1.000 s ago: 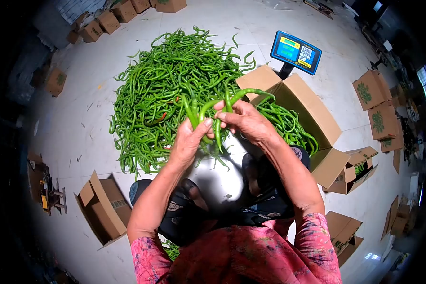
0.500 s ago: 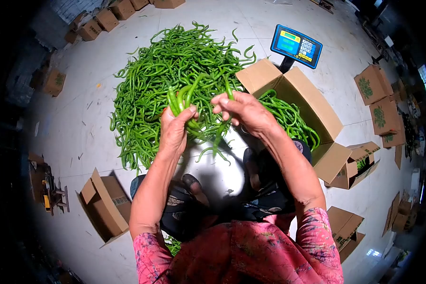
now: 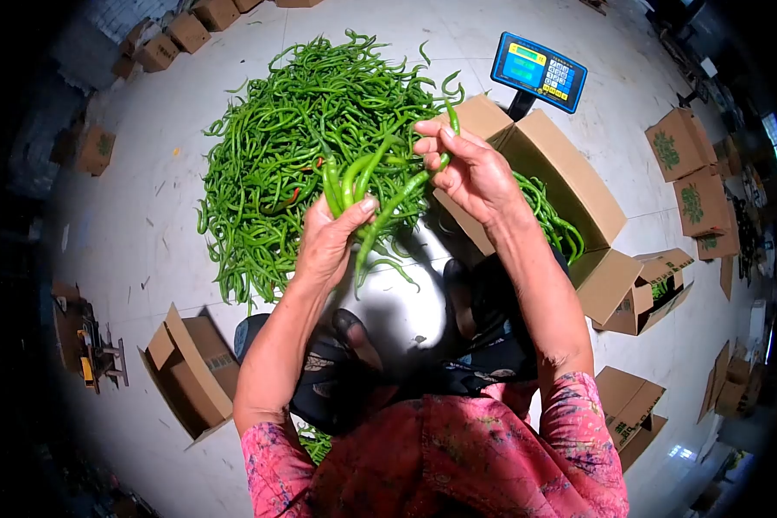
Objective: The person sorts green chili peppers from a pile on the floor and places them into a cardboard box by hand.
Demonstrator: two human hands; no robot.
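My left hand [image 3: 328,237] is closed around a small bunch of long green chili peppers [image 3: 352,183], their ends sticking up past my thumb. To the right, my right hand [image 3: 470,168] pinches a single green chili pepper [image 3: 451,116] between thumb and fingers. Another long pepper slants from the bunch toward my right hand; whether my fingers touch it I cannot tell. Beyond both hands a large heap of green chili peppers [image 3: 268,147] spreads over the floor, with a few red bits in it. An open cardboard box [image 3: 570,181] partly filled with peppers stands beside my right forearm.
A scale display [image 3: 539,72] rises behind the filled box. An open cardboard box [image 3: 190,371] lies at lower left, and more boxes [image 3: 634,414] stand at right. Boxes [image 3: 186,33] line the far left. My feet [image 3: 358,337] are on the pale floor below the heap.
My right hand has moved up and right, away from my left, with a pepper in its fingers. My left hand has shifted slightly right and down, still holding its bunch.
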